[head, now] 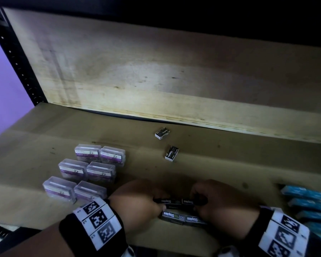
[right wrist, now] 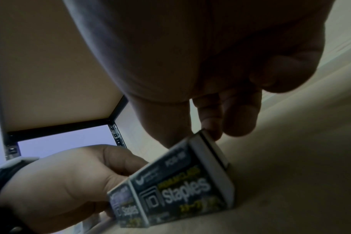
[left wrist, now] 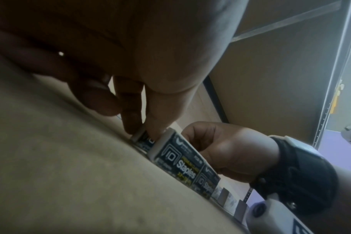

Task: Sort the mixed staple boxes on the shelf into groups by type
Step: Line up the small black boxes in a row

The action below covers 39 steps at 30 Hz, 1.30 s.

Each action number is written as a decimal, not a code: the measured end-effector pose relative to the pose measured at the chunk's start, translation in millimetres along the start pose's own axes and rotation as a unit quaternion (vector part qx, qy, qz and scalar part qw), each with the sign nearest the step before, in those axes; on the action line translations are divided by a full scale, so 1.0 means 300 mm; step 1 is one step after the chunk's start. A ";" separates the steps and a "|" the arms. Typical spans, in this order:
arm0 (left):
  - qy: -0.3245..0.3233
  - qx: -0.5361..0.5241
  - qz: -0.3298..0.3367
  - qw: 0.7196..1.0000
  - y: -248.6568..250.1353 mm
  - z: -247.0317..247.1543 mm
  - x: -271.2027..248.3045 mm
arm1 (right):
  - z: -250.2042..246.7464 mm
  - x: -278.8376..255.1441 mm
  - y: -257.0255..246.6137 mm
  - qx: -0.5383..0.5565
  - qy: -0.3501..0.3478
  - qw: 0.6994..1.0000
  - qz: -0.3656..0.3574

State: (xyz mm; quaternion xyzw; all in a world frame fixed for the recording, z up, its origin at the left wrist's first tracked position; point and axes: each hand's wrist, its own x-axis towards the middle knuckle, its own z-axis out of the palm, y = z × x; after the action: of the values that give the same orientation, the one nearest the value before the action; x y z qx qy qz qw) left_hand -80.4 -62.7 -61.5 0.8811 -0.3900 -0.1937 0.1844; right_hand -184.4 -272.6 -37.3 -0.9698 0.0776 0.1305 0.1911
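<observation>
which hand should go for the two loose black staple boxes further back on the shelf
Right, probably: both loose black staple boxes lie up-shelf of the right hand; the left hand would reach across.

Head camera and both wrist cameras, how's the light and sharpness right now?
Head view: dim, a bright patch on the back panel, blue boxes smeared at the edge. Left wrist view: palm dark, black staple box readable. Right wrist view: hand shadowed, box label soft.
</observation>
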 end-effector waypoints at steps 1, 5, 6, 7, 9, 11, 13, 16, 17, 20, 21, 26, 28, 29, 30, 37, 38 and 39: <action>-0.004 0.002 0.002 1.000 0.001 -0.001 0.002 | 0.001 0.000 0.000 -0.001 -0.001 1.000 -0.001; -0.013 0.004 0.017 1.000 -0.001 -0.002 0.002 | 0.003 0.001 -0.003 -0.005 0.006 1.000 0.008; -0.012 0.004 0.017 1.000 -0.003 -0.001 0.002 | 0.004 0.002 -0.005 -0.005 0.007 1.000 0.012; -0.010 0.004 0.017 1.000 -0.006 0.000 0.002 | 0.004 0.001 -0.007 -0.005 0.005 1.000 0.015; -0.009 -0.003 0.016 1.000 -0.013 0.003 0.005 | 0.002 0.000 -0.009 -0.004 0.001 1.000 0.018; -0.015 -0.012 0.017 1.000 -0.019 0.006 0.006 | 0.000 -0.004 -0.008 0.002 0.001 1.000 0.023; -0.005 -0.023 0.017 1.000 -0.028 0.010 0.004 | -0.003 -0.009 -0.006 0.005 0.002 1.000 0.025; 0.020 -0.045 0.012 0.999 -0.035 0.007 0.001 | -0.010 -0.016 -0.003 0.010 0.001 1.000 0.023; 0.017 -0.058 0.014 0.998 -0.038 0.005 0.000 | -0.014 -0.020 -0.004 0.009 0.000 1.000 0.023; 0.008 -0.107 0.013 0.994 -0.045 -0.002 -0.002 | -0.026 -0.029 -0.013 0.006 0.012 1.000 0.028; 0.007 -0.108 0.012 0.994 -0.047 -0.003 0.000 | -0.031 -0.030 -0.017 0.004 0.019 0.999 0.028; -0.005 -0.094 0.015 0.995 -0.057 -0.001 0.008 | -0.074 -0.016 -0.036 -0.004 0.041 0.999 0.005; 0.002 -0.106 0.014 0.994 -0.059 -0.003 0.005 | -0.089 -0.002 -0.037 -0.012 0.054 0.998 0.001; 0.004 -0.109 0.013 0.994 -0.061 -0.003 0.003 | -0.097 0.005 -0.037 -0.020 0.058 0.998 0.001; 0.005 -0.113 0.012 0.993 -0.060 -0.004 0.003 | -0.104 0.013 -0.036 -0.033 0.062 0.998 0.000; 0.017 -0.146 -0.012 0.989 -0.071 -0.014 0.010 | -0.175 0.100 -0.058 -0.161 0.022 0.987 0.008; 0.023 -0.154 -0.014 0.988 -0.072 -0.016 0.010 | -0.184 0.112 -0.065 -0.175 0.018 0.984 0.009; 0.031 -0.158 -0.014 0.987 -0.074 -0.017 0.009 | -0.191 0.124 -0.074 -0.186 0.014 0.982 0.013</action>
State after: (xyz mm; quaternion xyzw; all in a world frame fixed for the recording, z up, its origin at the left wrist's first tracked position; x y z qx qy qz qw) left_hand -62.6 -49.9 -68.1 0.8519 -0.3358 -0.2284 0.3307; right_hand -131.7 -278.3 11.1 -0.9890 0.0671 0.1316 0.0041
